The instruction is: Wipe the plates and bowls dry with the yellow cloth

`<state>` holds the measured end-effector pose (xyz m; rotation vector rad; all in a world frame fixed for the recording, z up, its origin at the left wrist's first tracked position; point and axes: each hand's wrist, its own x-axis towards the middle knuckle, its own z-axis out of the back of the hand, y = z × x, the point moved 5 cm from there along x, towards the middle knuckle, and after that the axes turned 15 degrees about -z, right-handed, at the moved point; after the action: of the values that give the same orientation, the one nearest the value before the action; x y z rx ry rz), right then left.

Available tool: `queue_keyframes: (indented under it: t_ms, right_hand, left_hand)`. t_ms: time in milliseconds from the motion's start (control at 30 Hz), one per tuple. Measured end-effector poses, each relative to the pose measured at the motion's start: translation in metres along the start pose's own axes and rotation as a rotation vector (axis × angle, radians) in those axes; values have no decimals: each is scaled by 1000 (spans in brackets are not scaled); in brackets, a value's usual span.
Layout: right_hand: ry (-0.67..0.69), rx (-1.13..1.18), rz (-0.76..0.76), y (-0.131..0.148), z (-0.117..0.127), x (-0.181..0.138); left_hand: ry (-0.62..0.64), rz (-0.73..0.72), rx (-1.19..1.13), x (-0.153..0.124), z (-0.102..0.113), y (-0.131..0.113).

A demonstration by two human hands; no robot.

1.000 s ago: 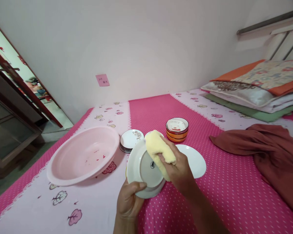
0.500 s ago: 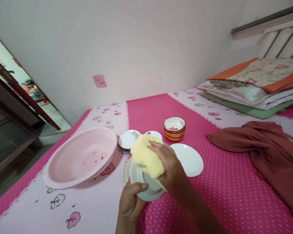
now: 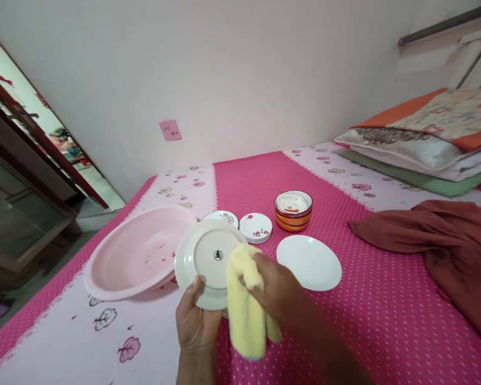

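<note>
My left hand (image 3: 198, 315) grips the lower edge of a white plate (image 3: 204, 251), its underside with a small dark mark facing me. At the plate's right side, my right hand (image 3: 274, 280) is closed on a yellow cloth (image 3: 246, 315), which hangs down in folds and overlaps the plate's edge. Behind the plate stand a partly hidden stack of small plates (image 3: 226, 216) and a second stack of flower-patterned small plates (image 3: 255, 226). To the right of my right hand lies a white oval plate (image 3: 308, 262).
A large pink basin (image 3: 104, 278) stands on the left. Orange bowls (image 3: 293, 220) are stacked behind the oval plate. On the right lie a reddish-brown garment (image 3: 436, 246) and a pile of folded bedding (image 3: 420, 144). A white wall (image 3: 244, 80) rises behind the pink bedspread (image 3: 248, 179).
The held plate has moved left and up, with its whole underside now turned into view. The cloth has shifted from across the plate to its right edge and hangs down. The view has swung slightly left.
</note>
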<state>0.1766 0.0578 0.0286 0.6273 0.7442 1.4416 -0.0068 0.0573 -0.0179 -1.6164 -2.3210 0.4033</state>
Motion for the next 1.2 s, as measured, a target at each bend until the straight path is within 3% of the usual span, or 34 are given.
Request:
queue_keyframes:
  t_ms: [100,233,367,467,567,667,733,833,967,1067,1200]
  right_hand:
    - [132,9,164,21,-15,-18]
    - [324,74,365,36,-18,-34]
    - [437,88,334,22,-23,-24]
    - [377,-36,182,-3,-33,-8]
    - [334,-107,70,-18,-34,1]
    - [348,6,67,-9,-15,-1]
    - [266,111,71,4,4,-6]
    - [78,176,194,27,19,-15]
    - [-4,37,445,48,-4,-27]
    - [-46,-143,473,52,-20,-31]
    - [-80,-255,507,57,-22,-36]
  left_hand:
    - [-40,-38,53,-1,-6,-5]
    - [-147,61,151,-3,-8,-12]
    - [-335,-155,187,2,-10,-36]
    - [-338,-275,203,4,-15,-48]
    - [-262,-301,200,6,-18,-53]
    - [-193,-300,153,6,-21,-55]
    - [-216,-284,110,4,-23,-54]
    - [-271,-234,78,1,-27,-46]
    - [-232,-128,90,-2,-33,-25]
    - [-281,-11,114,-4,-32,-11]
    - [-296,69,167,-5,-32,-10]
